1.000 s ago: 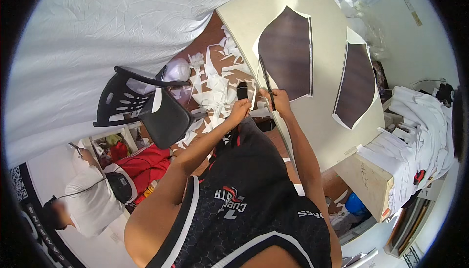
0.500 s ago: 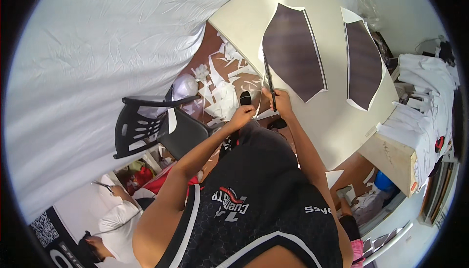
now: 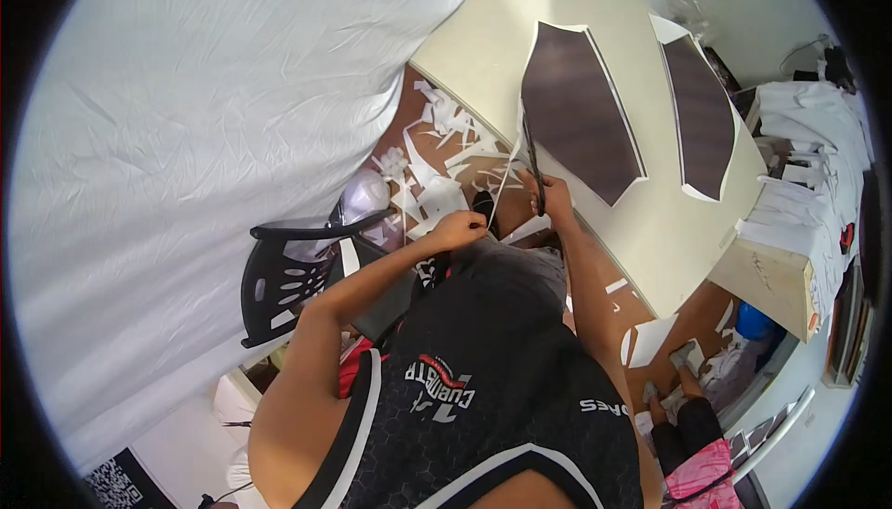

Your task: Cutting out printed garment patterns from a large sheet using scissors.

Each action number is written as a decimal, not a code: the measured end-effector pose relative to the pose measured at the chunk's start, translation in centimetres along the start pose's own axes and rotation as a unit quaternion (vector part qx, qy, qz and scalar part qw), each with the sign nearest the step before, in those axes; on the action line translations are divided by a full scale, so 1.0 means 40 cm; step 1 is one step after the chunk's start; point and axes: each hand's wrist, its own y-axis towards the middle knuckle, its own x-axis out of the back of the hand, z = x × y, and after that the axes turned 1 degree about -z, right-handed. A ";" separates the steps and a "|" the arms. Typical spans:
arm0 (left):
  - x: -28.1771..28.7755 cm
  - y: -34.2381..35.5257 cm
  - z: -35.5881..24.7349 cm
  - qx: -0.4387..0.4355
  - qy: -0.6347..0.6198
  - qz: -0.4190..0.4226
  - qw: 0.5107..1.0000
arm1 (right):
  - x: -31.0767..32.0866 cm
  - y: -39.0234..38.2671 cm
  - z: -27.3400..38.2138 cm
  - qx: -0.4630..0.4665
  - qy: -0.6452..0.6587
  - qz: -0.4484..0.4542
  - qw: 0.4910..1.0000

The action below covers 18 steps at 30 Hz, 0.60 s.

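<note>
A dark brown-grey piece with white edging (image 3: 578,105) lies on the cream table, its left edge by the table's side. My right hand (image 3: 552,197) is closed round a pair of black scissors (image 3: 531,147), whose blades lie along that left edge. From there a narrow white strip (image 3: 503,182) trails down to my left hand (image 3: 457,229), which pinches its lower end above my lap. Farther right on the table rests a second dark piece with white edging (image 3: 703,119). Whether the blades are apart is too small to tell.
White scraps (image 3: 439,198) litter the floor between the table (image 3: 641,272) and a black chair (image 3: 269,281). White cloth (image 3: 232,63) hangs on the left. A box under white fabric (image 3: 767,281) stands at right. Another person in pink (image 3: 703,474) is at the lower right.
My view has shifted, so the table and chair sit lower and farther right. The scissors remain at the piece's left edge, and the strip hangs more visibly between my hands.
</note>
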 end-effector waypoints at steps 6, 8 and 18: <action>0.067 0.003 0.036 -0.004 0.034 0.016 0.999 | -0.030 0.017 -0.004 0.046 0.007 0.000 0.999; 0.078 0.005 0.051 -0.016 0.040 0.023 0.999 | -0.044 0.019 -0.002 0.035 0.011 -0.028 0.999; 0.100 -0.001 0.093 -0.009 0.061 0.086 0.994 | -0.096 0.003 0.039 0.076 -0.033 -0.037 0.996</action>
